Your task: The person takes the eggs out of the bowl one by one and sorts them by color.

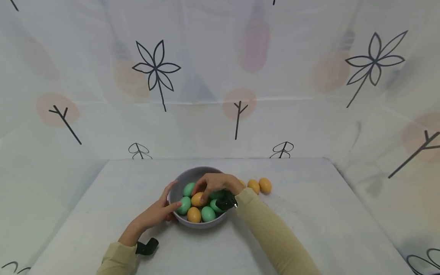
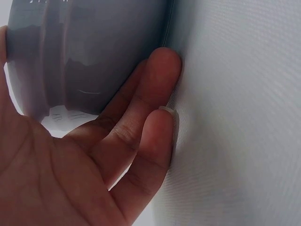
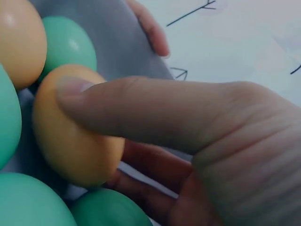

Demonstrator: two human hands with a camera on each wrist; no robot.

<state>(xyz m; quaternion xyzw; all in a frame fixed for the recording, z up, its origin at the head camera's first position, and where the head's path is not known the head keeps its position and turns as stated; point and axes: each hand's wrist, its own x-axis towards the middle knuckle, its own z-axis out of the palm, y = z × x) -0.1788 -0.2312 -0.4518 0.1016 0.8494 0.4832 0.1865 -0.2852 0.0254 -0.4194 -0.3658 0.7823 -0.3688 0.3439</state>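
Observation:
A grey bowl holds several green eggs and a yellow-orange egg near its front wall. My left hand grips the bowl's left side, the thumb over the rim and the other fingers along the outside. In the left wrist view those fingertips lie low, between the bowl's wall and the tabletop. Inside the bowl, my right hand pinches another yellow-orange egg. Its thumb presses on the shell, and green eggs surround it. The right hand and wrist strap cover part of the bowl's contents.
Right of the bowl, two yellow-orange eggs lie on the white table, with a third partly behind the right wrist. A pale curtain with plant drawings rises behind and at the sides.

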